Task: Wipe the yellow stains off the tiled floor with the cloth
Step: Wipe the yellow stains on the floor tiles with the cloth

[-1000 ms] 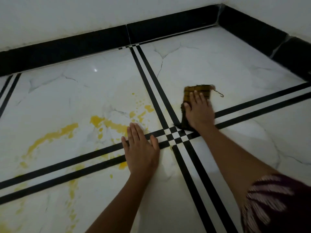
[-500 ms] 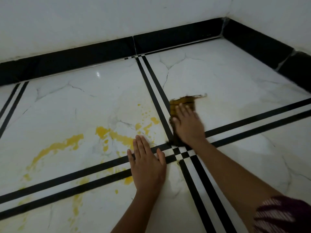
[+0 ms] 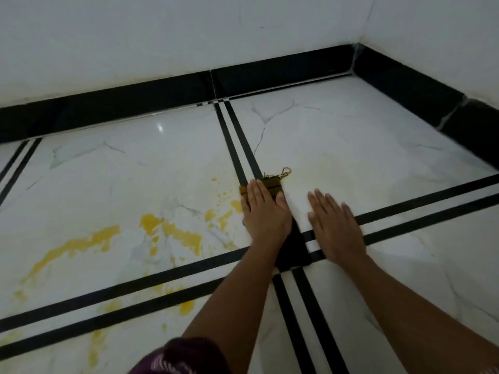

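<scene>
A dark brown cloth (image 3: 274,183) with a frayed thread lies on the white tiled floor (image 3: 351,157), on the double black lines. My left hand (image 3: 266,211) presses flat on the cloth, fingers straight, covering most of it. My right hand (image 3: 334,228) rests flat on the bare tile just right of the cloth, holding nothing. Thick yellow stains (image 3: 183,236) spread over the tile left of the cloth, with a long smear (image 3: 78,245) further left and blotches (image 3: 186,306) between the near black lines. A faint yellowish film shows on the tile right of the cloth.
A black skirting (image 3: 283,74) runs along the white walls, which meet in a corner at the upper right. Double black stripes cross the floor under my hands. A dark patterned sleeve (image 3: 178,357) shows at the bottom edge.
My right hand has come off the cloth and now lies on the tile to its right. My left hand has moved from the near stripe onto the cloth.
</scene>
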